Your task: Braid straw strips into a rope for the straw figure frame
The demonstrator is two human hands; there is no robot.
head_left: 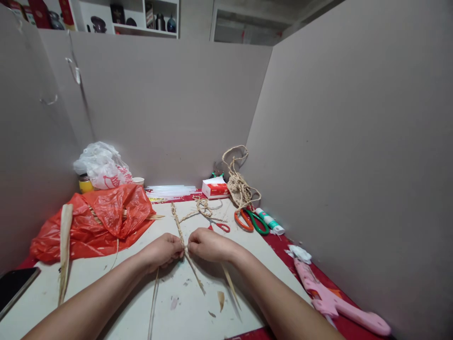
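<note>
Both my hands meet over the white work board [191, 311]. My left hand [163, 250] and my right hand [207, 244] are closed, fingertips pinching a braided straw strand [177, 222] between them. The braid runs from my fingers away toward the back of the board, where it joins a looped braided piece [201, 205]. Loose straw ends [196, 278] trail from under my hands toward me. A long dry leaf strip [153, 302] lies below my left wrist.
A red plastic bag [102, 219] with straw sits at the left, a white bag [101, 165] behind it. Scissors [252, 220], small red scissors [220, 226], a glue tube [269, 220], a twine bundle [239, 182], a red-white box [215, 188], a pink glue gun [332, 297] and a phone [14, 285] surround the board. Grey partition walls enclose the desk.
</note>
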